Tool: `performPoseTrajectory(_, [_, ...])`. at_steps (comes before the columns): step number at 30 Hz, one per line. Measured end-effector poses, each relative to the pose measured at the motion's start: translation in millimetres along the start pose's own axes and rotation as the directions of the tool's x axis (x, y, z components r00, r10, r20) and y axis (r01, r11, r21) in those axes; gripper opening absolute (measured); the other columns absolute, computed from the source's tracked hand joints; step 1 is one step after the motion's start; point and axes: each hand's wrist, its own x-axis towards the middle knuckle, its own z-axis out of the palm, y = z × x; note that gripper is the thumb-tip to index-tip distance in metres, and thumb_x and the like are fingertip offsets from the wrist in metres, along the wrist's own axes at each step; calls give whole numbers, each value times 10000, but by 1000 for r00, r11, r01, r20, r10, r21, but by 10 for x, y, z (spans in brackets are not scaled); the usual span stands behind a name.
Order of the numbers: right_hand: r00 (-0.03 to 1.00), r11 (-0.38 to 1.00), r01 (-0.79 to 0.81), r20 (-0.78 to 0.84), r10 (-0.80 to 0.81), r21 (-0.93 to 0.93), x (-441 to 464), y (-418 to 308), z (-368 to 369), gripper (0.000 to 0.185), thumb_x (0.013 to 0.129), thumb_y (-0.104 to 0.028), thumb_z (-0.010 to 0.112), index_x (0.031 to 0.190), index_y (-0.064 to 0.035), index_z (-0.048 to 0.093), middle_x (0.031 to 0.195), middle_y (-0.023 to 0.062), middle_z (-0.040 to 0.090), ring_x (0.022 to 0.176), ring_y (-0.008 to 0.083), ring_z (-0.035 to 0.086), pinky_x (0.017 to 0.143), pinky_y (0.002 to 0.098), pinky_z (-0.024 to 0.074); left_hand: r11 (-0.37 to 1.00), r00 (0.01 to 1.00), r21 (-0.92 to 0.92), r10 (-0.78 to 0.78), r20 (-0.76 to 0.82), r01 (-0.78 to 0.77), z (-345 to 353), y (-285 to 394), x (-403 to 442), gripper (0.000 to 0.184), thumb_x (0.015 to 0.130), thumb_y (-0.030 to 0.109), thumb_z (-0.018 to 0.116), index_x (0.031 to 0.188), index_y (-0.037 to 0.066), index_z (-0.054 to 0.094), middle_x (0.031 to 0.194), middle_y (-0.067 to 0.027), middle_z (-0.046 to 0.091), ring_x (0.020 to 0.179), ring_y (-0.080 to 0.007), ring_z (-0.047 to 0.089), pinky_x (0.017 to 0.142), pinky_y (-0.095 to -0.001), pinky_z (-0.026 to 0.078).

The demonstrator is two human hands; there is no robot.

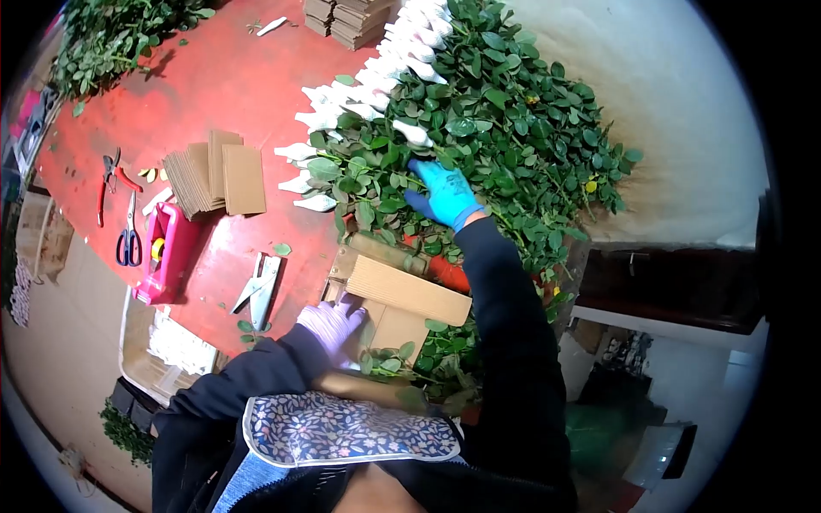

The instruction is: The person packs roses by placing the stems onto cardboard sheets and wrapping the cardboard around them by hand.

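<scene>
My left hand (333, 327), in a purple glove, lies with its fingers spread at the left edge of a piece of brown cardboard (395, 318). A corrugated cardboard flap (409, 289) slants across the top of that piece. In a blue glove, my right hand (449, 198) reaches into a large heap of leafy rose stems (513, 128). Its thumb and forefinger are apart, and leaves hide some of the fingertips. Just above these fingers is a rose head in a white sleeve (413, 134). More white-sleeved heads (376, 81) line the heap's left side.
On the red table (248, 94) are a stapler (259, 289), a pink holder (164, 252), scissors (129, 239), red-handled pliers (109, 178) and stacked cardboard pieces (218, 175). More cardboard (346, 19) and greenery (120, 38) stand at the far side. A bin (141, 350) is at the lower left.
</scene>
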Motion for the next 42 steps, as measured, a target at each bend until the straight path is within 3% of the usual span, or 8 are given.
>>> performPoseTrajectory(6, [993, 978, -119, -7, 120, -169, 129, -51, 146, 752, 802, -482, 719, 1375, -64, 470, 1323, 198, 546, 1212, 363, 528, 976, 508, 448, 1000, 1000, 13, 17, -25, -17, 10, 11, -22, 924, 632, 414, 854, 1414, 133, 449, 1353, -161, 450, 990, -354, 622, 762, -455, 543])
performPoseTrajectory(13, [980, 938, -153, 72, 184, -312, 196, -243, 282, 721, 707, -403, 830, 1259, -44, 538, 1074, 160, 634, 970, 363, 625, 846, 461, 528, 1000, 998, -6, 23, -54, -24, 66, -14, -11, 932, 596, 426, 871, 1389, 137, 478, 1309, -149, 470, 980, -350, 624, 742, -452, 544])
performPoseTrajectory(18, [983, 944, -179, -77, 164, -277, 187, -177, 581, 512, 809, -262, 737, 1226, -29, 550, 1134, 218, 624, 953, 387, 640, 778, 480, 541, 999, 997, -30, 15, -72, -17, 111, -20, -6, 921, 586, 422, 875, 1371, 133, 491, 1301, -147, 471, 984, -351, 621, 738, -457, 541])
performPoseTrajectory(23, [972, 924, -116, -233, 30, -365, 273, -89, 629, 318, 768, -102, 682, 1058, -17, 584, 779, 179, 667, 697, 363, 663, 613, 470, 524, 999, 997, -8, 33, -71, -34, 104, -31, 11, 906, 588, 436, 867, 1356, 120, 505, 1305, -151, 469, 988, -361, 620, 751, -467, 538])
performPoseTrajectory(31, [979, 908, 145, 188, -75, -393, -110, -489, 345, 393, 758, -227, 727, 1065, -62, 546, 814, 143, 679, 784, 341, 667, 664, 457, 516, 1000, 998, -5, 6, -69, -6, 76, 16, -10, 916, 581, 441, 876, 1365, 142, 509, 1297, -144, 482, 994, -334, 623, 743, -452, 536])
performPoseTrajectory(35, [943, 969, 150, 324, -81, -195, -417, -664, 169, 642, 844, -339, 652, 1362, -20, 447, 1281, 209, 556, 1219, 356, 519, 988, 480, 421, 1000, 996, 13, 24, -85, -23, 79, 5, -22, 920, 582, 444, 875, 1372, 150, 505, 1279, -141, 492, 1000, -334, 619, 743, -449, 535])
performPoseTrajectory(39, [857, 973, 177, 510, -77, -151, -499, -556, 207, 746, 837, -385, 655, 1439, -38, 384, 1460, 254, 410, 1368, 411, 392, 1144, 473, 292, 1000, 996, 14, 10, -84, -9, 109, 10, -24, 922, 583, 441, 874, 1374, 149, 502, 1276, -138, 496, 1005, -335, 619, 747, -448, 536])
performPoseTrajectory(42, [902, 975, 156, 426, -76, -157, -554, -691, 35, 744, 839, -418, 656, 1422, -38, 395, 1423, 232, 452, 1334, 413, 423, 1118, 484, 318, 1000, 996, -2, 12, -85, -12, 104, -4, -26, 924, 582, 437, 872, 1378, 151, 500, 1285, -136, 496, 1006, -341, 619, 759, -452, 536])
